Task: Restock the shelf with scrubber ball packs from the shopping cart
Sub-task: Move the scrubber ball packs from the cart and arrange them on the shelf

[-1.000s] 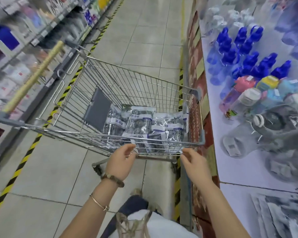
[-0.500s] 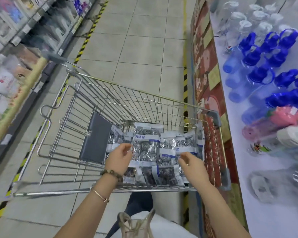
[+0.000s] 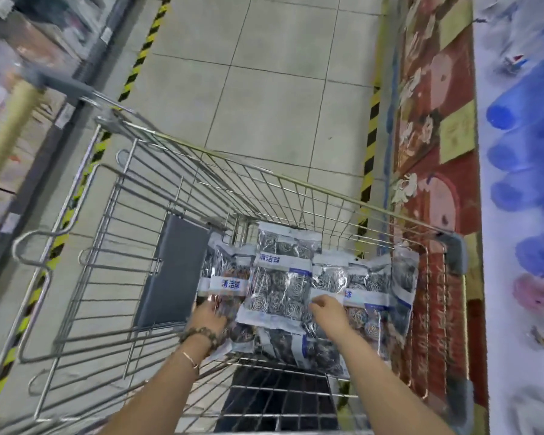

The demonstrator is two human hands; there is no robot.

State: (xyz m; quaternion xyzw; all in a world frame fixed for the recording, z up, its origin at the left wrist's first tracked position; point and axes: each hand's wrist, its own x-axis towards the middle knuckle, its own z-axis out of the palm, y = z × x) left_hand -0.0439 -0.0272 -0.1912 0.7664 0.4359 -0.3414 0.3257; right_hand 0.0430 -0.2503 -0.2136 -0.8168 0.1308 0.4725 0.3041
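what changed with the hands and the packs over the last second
Both hands dropped from the cart rim into the basket: the left hand now rests on the left scrubber pack, the right hand touches the right pack. Whether either grips is unclear. All packs stayed piled in the cart.

- Head-worn wide-angle view, aimed forward and steeply down into the shopping cart (image 3: pixel 173 271), near enough that both forearms (image 3: pixel 157 390) fill the lower frame.
- Tiled aisle floor (image 3: pixel 264 73) runs ahead.
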